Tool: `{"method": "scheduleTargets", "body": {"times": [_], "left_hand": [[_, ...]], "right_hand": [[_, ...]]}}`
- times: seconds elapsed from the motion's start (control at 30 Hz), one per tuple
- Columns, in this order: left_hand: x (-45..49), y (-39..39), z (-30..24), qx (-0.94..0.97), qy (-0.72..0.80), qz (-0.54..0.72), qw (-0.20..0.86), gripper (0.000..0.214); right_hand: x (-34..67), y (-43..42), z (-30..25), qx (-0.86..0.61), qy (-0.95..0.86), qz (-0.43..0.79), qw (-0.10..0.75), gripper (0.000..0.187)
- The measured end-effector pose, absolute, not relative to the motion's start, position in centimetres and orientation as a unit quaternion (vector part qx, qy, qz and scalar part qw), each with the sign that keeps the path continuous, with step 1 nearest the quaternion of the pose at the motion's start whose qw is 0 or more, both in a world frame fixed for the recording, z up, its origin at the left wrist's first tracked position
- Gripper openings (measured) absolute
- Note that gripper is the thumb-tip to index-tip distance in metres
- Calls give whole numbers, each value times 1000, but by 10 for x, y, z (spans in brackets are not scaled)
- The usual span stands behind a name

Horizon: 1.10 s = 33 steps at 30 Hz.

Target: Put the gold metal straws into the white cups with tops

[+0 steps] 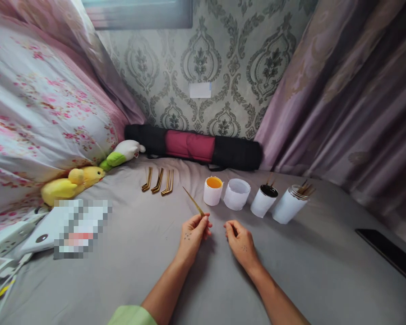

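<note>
My left hand [192, 232] is closed in a pinch on one end of a thin gold-coloured stick [193, 200], which slants up and to the left. My right hand [239, 238] is apart from it, fingers curled; what they hold, if anything, is hidden. Beyond the hands stand a white cup with orange inside [213, 193], a wider whitish cup [237, 198], a white cup with a dark top [264, 203] and two thin sticks in it, and a white-wrapped jar [287, 210] with several brown sticks. To the left lie bent gold-coloured rods [157, 183] in three small groups.
A black and maroon roll-shaped bag [189, 146] lies along the wall. Yellow [72, 180] and green-white [123, 153] plush toys rest at left, near a power strip [11, 237] and a white device [52, 225]. A black flat object [390, 255] lies at right.
</note>
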<state>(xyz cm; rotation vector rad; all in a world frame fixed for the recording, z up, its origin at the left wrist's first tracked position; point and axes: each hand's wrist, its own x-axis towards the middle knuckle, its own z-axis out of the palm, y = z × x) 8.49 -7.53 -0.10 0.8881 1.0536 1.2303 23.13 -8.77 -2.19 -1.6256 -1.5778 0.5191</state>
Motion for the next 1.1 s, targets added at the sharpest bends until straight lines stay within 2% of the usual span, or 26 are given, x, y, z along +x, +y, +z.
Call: {"method": "scheduleTargets", "body": {"times": [0.4, 0.83, 1.1], "left_hand": [[85, -86, -12, 499, 467, 537, 494, 38], [85, -97, -9, 690, 459, 464, 312, 33], [87, -99, -9, 740, 446, 441, 245, 34]], "right_hand": [[232, -90, -18, -631, -613, 239, 412, 29], [232, -92, -15, -616, -582, 277, 453, 29], [233, -93, -17, -610, -557, 298, 478, 35]]}}
